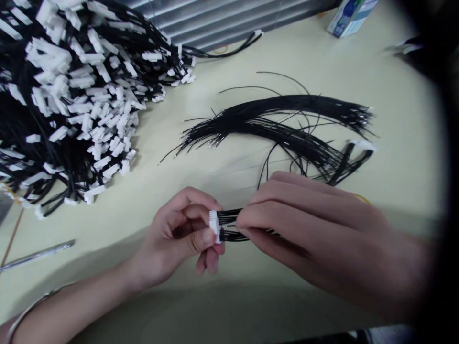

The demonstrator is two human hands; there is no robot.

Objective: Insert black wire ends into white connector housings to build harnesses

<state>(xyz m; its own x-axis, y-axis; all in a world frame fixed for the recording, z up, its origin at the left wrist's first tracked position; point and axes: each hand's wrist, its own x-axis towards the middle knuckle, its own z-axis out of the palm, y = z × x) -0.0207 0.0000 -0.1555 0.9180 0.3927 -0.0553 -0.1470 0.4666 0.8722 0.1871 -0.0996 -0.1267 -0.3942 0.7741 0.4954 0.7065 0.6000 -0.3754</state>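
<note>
Pale table (394,143). Big heap of finished harnesses (71,95) at far left. Loose black wires (279,119) fanned mid-table. Right hand (315,234) — fingertips pinched on wires just behind connector. Left hand (179,234) — thumb and forefinger clamped on white connector (214,225), held above near table edge.

two hands (179,236), one box (349,16), one rod (38,255)

Pale yellow-green matte tabletop (251,57) fills the view, evenly lit. Grey ribbed metal panel (222,16) at twelve o'clock; dark shadow at three.
</note>
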